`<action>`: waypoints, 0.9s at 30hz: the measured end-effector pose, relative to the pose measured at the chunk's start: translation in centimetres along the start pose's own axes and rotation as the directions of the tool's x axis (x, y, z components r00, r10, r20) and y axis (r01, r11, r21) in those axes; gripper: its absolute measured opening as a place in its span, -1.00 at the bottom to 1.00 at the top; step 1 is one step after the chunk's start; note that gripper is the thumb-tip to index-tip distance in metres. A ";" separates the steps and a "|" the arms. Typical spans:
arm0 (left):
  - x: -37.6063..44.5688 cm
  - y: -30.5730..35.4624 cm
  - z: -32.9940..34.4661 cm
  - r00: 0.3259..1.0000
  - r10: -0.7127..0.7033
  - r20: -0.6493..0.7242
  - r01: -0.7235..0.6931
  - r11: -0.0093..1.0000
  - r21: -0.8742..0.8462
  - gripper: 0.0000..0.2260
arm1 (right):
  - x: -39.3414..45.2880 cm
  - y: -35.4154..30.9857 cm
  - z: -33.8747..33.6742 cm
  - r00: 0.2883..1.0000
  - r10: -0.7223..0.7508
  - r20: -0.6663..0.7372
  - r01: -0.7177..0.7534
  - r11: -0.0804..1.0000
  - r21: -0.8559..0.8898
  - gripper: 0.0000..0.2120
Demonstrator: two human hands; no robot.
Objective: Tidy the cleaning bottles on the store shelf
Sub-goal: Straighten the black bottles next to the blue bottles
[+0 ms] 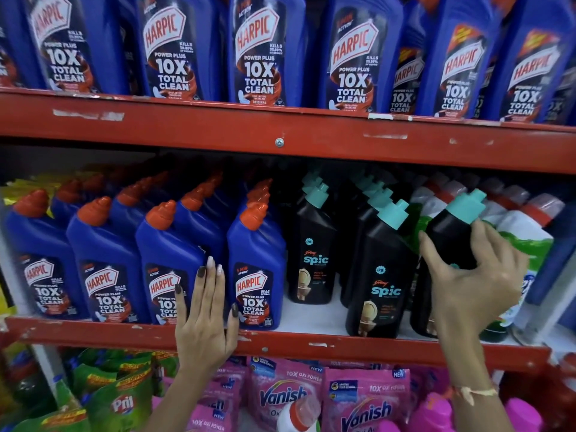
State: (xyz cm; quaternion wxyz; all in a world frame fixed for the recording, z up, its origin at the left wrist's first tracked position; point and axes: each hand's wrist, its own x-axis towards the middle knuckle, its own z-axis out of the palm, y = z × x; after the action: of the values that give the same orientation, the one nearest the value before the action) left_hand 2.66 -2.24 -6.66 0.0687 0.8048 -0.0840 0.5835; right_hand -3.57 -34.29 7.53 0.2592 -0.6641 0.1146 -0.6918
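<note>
On the middle shelf (311,342) stand rows of blue Harpic bottles (106,254) with red caps on the left. Black Spic bottles (378,275) with teal caps stand to their right. My right hand (473,275) grips one black Spic bottle (452,235) around its shoulder; it stands at the right end of the black row, tilted a little to the right. My left hand (204,313) lies flat, fingers apart, against the gap between two front blue Harpic bottles (255,269), its palm over the shelf's red front edge.
White and green bottles (523,235) with red caps crowd the shelf right of the black ones. The upper shelf (280,132) holds large blue Harpic bottles (258,51). Below are pink Vanish pouches (364,403) and green Pril pouches (118,397).
</note>
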 end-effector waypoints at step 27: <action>0.1 0.0 -0.1 1.000 -0.006 -0.009 0.006 1.000 -0.012 -0.48 | -6.6 -11.6 5.5 0.977 0.030 0.209 -0.085 0.961 0.262 -0.49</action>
State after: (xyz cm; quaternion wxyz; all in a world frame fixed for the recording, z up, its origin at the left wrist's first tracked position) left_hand 2.58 -2.25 -6.57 0.0755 0.8020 -0.0848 0.5864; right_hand -0.65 -20.14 8.26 0.3776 -0.6862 0.0116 -0.6217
